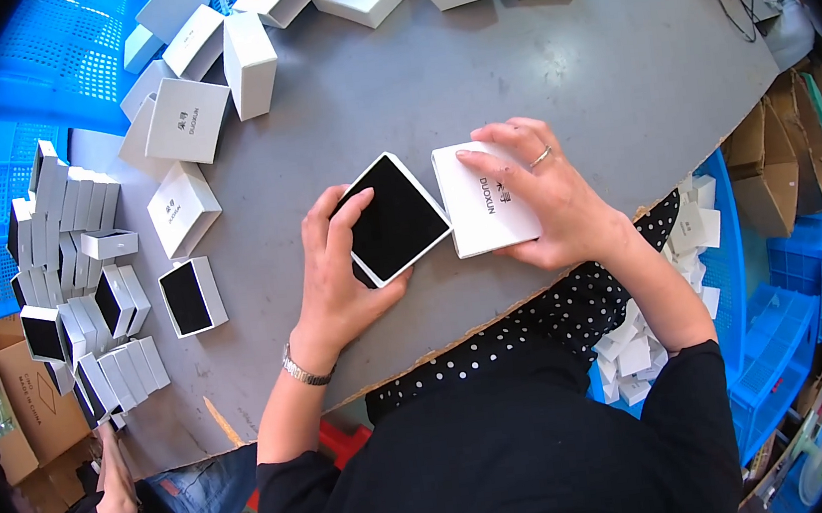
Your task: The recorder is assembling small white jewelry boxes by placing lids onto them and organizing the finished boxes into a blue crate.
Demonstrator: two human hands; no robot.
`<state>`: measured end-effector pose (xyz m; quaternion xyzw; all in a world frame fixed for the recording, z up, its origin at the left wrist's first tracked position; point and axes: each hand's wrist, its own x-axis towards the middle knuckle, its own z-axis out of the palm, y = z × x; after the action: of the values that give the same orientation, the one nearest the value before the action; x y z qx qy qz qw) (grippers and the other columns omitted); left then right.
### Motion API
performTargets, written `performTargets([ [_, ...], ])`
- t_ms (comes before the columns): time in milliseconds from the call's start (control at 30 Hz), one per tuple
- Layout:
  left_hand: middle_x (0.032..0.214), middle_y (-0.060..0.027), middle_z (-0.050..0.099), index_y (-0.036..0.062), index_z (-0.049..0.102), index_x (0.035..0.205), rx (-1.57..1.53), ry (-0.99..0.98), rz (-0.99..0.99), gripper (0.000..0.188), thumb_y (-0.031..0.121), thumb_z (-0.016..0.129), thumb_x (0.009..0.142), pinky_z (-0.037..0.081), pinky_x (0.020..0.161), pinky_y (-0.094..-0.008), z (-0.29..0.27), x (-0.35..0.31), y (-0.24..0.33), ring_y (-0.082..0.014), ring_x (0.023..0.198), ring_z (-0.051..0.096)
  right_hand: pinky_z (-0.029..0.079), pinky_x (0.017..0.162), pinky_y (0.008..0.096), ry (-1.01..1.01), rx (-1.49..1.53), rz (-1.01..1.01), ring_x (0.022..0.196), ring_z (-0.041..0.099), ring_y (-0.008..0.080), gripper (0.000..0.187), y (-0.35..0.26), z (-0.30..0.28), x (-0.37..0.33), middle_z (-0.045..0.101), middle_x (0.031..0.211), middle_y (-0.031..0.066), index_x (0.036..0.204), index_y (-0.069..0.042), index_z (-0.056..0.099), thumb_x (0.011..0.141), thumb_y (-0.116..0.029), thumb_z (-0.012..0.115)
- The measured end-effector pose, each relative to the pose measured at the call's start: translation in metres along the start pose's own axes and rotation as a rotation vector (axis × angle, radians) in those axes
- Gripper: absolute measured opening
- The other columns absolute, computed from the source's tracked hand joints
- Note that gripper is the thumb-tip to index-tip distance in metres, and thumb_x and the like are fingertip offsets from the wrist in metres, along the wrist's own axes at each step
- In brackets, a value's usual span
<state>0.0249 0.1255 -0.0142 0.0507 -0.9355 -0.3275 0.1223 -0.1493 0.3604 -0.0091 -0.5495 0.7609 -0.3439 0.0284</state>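
My left hand grips a shallow white box tray with a black lining, tilted with its inside facing up. Close beside it, my right hand holds a white box lid with dark print on top, fingers over its upper face and thumb at the near edge. The corner of the tray is right by the lid's left side; I cannot tell whether they touch. Both are over the grey table. To the left lies another white tray with black lining.
Stacked white trays crowd the table's left end. White lids lie in an arc along the far left and back. Right of my body, a blue crate holds white box parts. Another person's arm shows at lower left.
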Motion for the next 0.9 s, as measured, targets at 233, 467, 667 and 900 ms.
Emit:
performTargets([
  [233, 0.144, -0.0168, 0.044, 0.0108, 0.049, 0.142, 0.047, -0.065, -0.003, 0.090, 0.008, 0.086, 0.060, 0.043, 0.110, -0.0440, -0.008, 0.008, 0.002, -0.0371, 0.132, 0.047, 0.037, 0.113, 0.0500, -0.076, 0.043, -0.033, 0.129, 0.041, 0.0420, 0.089, 0.003, -0.003, 0.004, 0.047, 0.141, 0.0173, 0.144, -0.011, 0.053, 0.060, -0.013, 0.081],
  [467, 0.144, -0.0184, 0.044, 0.0094, 0.046, 0.145, -0.155, -0.158, 0.112, 0.095, 0.009, 0.087, 0.059, 0.042, 0.111, -0.0442, 0.000, 0.002, 0.003, -0.0373, 0.135, 0.046, 0.037, 0.113, 0.0499, -0.074, 0.061, -0.054, 0.129, 0.040, 0.0425, 0.091, 0.001, -0.003, 0.006, 0.048, 0.140, 0.0171, 0.145, -0.011, 0.052, 0.058, -0.011, 0.079],
  [667, 0.147, -0.0203, 0.040, 0.0074, 0.016, 0.162, -0.450, -0.110, 0.005, 0.111, 0.030, 0.081, 0.075, 0.033, 0.116, -0.0458, 0.002, -0.003, 0.008, -0.0358, 0.139, 0.038, 0.037, 0.112, 0.0515, -0.188, 0.150, -0.121, 0.128, 0.039, 0.0437, 0.092, -0.011, 0.011, 0.011, 0.047, 0.140, 0.0181, 0.144, -0.009, 0.052, 0.057, -0.013, 0.078],
  [900, 0.169, -0.0222, 0.006, 0.0031, 0.006, 0.163, -0.713, 0.080, -0.049, 0.106, 0.059, 0.059, 0.090, 0.012, 0.124, -0.0507, 0.032, 0.007, 0.029, -0.0394, 0.156, 0.009, 0.034, 0.112, 0.0531, -0.025, 0.036, 0.014, 0.131, 0.038, 0.0436, 0.085, -0.048, 0.031, 0.013, 0.047, 0.139, 0.0185, 0.140, -0.009, 0.056, 0.058, -0.017, 0.078],
])
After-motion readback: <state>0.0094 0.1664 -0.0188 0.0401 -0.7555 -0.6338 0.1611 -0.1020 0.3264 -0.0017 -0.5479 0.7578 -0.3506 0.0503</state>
